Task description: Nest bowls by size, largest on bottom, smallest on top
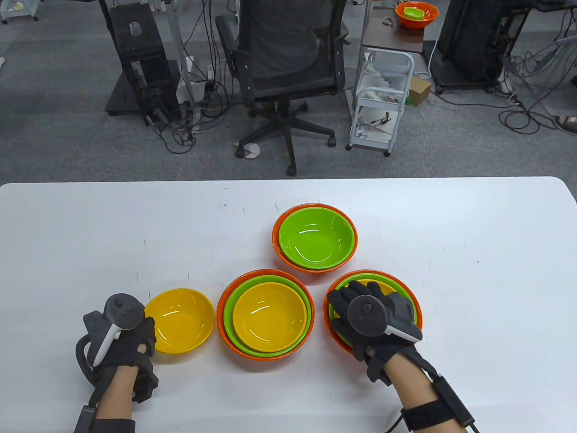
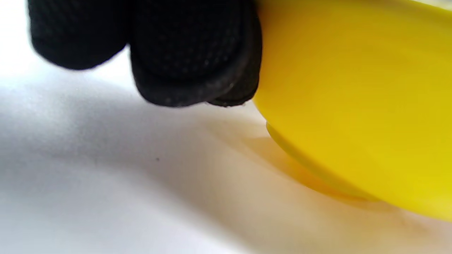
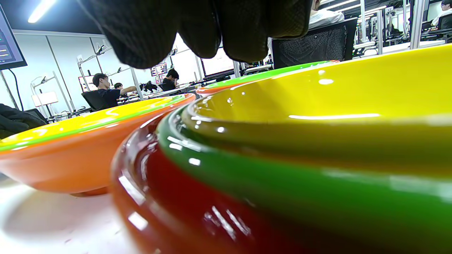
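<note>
A loose yellow bowl (image 1: 182,320) stands on the white table (image 1: 90,234) at the front left. My left hand (image 1: 146,336) grips its left rim. In the left wrist view my fingers (image 2: 190,53) press on the bowl's outer wall (image 2: 353,106). The middle stack (image 1: 265,313) is orange, green and yellow, nested. The back stack (image 1: 314,237) is a green bowl in an orange one. My right hand (image 1: 356,293) is spread flat over the right stack (image 1: 408,293). In the right wrist view its fingers (image 3: 212,28) hang above that stack's yellow bowl (image 3: 317,102) without touching it.
The three stacks stand close together near the table's middle and front. Bare table lies to the far left, the far right and the back. An office chair (image 1: 288,67) and a cart (image 1: 383,103) stand beyond the far edge.
</note>
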The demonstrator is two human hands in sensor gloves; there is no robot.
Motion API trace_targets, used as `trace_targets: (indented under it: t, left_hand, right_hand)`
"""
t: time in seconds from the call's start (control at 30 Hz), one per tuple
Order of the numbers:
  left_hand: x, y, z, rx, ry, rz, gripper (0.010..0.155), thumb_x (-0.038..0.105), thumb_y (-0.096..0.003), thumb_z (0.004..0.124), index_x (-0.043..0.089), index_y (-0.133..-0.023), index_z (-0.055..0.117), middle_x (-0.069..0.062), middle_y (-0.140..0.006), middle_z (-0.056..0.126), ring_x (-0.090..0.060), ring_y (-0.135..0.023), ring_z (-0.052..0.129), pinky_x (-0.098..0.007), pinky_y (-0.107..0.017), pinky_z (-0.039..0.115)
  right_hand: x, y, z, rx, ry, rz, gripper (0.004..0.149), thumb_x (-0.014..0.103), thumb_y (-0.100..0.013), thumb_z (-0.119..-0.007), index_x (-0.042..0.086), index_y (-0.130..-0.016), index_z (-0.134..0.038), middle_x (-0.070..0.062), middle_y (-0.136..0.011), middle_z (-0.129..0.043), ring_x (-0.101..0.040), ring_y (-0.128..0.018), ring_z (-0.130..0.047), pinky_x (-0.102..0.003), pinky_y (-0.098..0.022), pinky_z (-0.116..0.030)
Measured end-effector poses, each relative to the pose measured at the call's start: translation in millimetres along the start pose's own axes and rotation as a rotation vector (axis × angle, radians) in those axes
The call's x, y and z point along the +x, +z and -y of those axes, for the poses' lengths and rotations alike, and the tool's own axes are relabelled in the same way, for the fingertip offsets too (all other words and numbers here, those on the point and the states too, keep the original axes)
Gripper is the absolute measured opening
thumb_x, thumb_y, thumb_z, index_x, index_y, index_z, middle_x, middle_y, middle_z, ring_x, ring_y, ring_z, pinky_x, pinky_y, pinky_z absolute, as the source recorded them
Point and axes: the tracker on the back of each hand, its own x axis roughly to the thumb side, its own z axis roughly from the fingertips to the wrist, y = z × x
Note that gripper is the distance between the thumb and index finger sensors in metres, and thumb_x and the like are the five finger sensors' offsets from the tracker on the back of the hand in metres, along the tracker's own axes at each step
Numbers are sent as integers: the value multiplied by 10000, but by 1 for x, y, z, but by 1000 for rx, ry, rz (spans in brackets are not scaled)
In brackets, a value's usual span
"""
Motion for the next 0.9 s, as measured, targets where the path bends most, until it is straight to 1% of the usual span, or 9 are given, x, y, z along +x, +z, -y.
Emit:
trace_targets:
  t: [0.17, 0.27, 0.37, 0.47, 0.53, 0.7, 0.77, 0.9]
  left_hand:
    - [-6, 0, -6, 35, 60, -28, 595, 368, -540, 685, 102, -1059, 571, -21, -557, 992, -123, -286, 1011, -343, -264, 913]
    - [-7, 2, -13, 59, 148, -41, 595, 366, -540, 684, 98, -1059, 568, -25, -559, 990, -125, -287, 1009, -343, -264, 912]
    - [-2, 6, -19, 69, 221, -22, 597, 366, -542, 682, 99, -1062, 560, -25, -562, 988, -126, -290, 1007, -344, -267, 910]
    - [9, 7, -23, 54, 262, 12, 599, 367, -544, 679, 101, -1066, 552, -29, -567, 984, -127, -295, 1006, -345, -271, 909]
    - [20, 8, -26, 38, 284, 43, 598, 368, -547, 676, 103, -1069, 549, -29, -570, 982, -127, -299, 1004, -345, -275, 908]
    - [64, 13, -29, 6, 308, 135, 600, 369, -549, 675, 104, -1071, 546, -32, -570, 981, -129, -300, 1002, -348, -278, 905]
    - [88, 17, -29, -4, 285, 183, 600, 370, -550, 675, 107, -1073, 544, -33, -572, 980, -130, -300, 1002, -348, -280, 906]
    - [125, 24, -23, -39, 271, 263, 599, 371, -551, 675, 111, -1074, 545, -33, -572, 980, -131, -302, 1002, -349, -283, 905]
  right_hand:
    - [0, 0, 1, -14, -6, 0, 623, 337, -482, -793, 82, -1032, -647, -222, -1041, -667, -529, -990, -506, -692, -701, -349]
    - [0, 0, 1, -17, -10, 2, 628, 340, -482, -793, 86, -1035, -640, -219, -1046, -660, -526, -993, -503, -690, -703, -349]
    - [1, -2, 2, -22, -15, 12, 636, 348, -487, -787, 106, -1048, -612, -209, -1060, -639, -518, -1004, -487, -682, -711, -345]
    - [7, -4, 3, -38, -13, 34, 657, 357, -487, -786, 130, -1065, -572, -191, -1083, -601, -509, -1017, -461, -677, -718, -337]
    - [12, -6, 4, -42, -17, 58, 662, 359, -489, -782, 140, -1071, -556, -186, -1093, -582, -509, -1021, -447, -677, -720, -333]
    - [30, -7, 6, -81, -16, 149, 683, 367, -488, -781, 168, -1084, -514, -169, -1112, -540, -498, -1031, -420, -668, -725, -329]
    - [39, -6, 6, -104, -8, 198, 710, 372, -488, -779, 195, -1097, -459, -160, -1128, -496, -492, -1041, -381, -665, -729, -322]
    - [51, -5, 5, -113, -12, 267, 758, 375, -492, -772, 235, -1108, -354, -136, -1156, -378, -482, -1051, -298, -654, -735, -291]
